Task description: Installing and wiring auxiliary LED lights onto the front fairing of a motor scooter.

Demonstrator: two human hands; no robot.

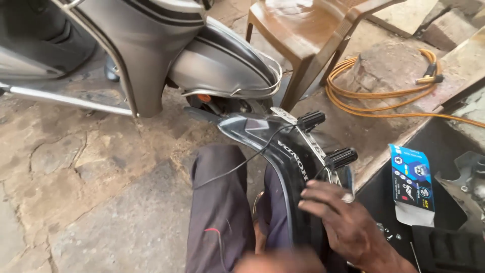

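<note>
A curved black plastic scooter panel (283,151) with white lettering lies across my lap, between my knees in dark trousers. Two small black cylindrical lamps (341,157) are mounted on its right side, and thin black wires run from them over my left thigh. My right hand (343,225) grips the panel's lower right edge, just below the nearer lamp. My left hand (280,263) is a blur at the bottom edge, by the panel's lower end; its grip is unclear. A thin red wire (214,231) lies on my thigh.
A grey scooter (151,50) stands ahead on cracked stone ground. A brown plastic chair (313,30) is beside it. Orange cable (384,93) coils on a stone slab. At my right lie a blue-and-white box (411,184), loose screws (389,235) and a grey metal part (470,187).
</note>
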